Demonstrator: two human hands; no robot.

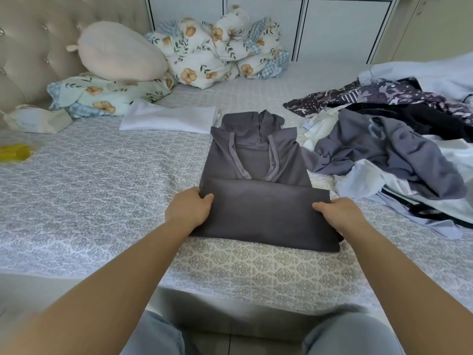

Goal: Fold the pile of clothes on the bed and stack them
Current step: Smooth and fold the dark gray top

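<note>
Head view: a dark grey hoodie point(258, 175) lies flat on the patterned bed point(102, 201), its lower part folded up into a smooth band, hood and drawstrings showing beyond. Left hand point(188, 210) and right hand point(337, 213) each pinch one end of that band, thumbs on top. Unfolded clothes point(396, 149) are heaped just right of it.

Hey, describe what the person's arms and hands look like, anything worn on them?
Both forearms are bare up to the frame edge, with no sleeves showing. The left hand and the right hand wear no gloves, and no rings, watch or bracelets are visible. Light grey-blue trousers cover the knees below.
</note>
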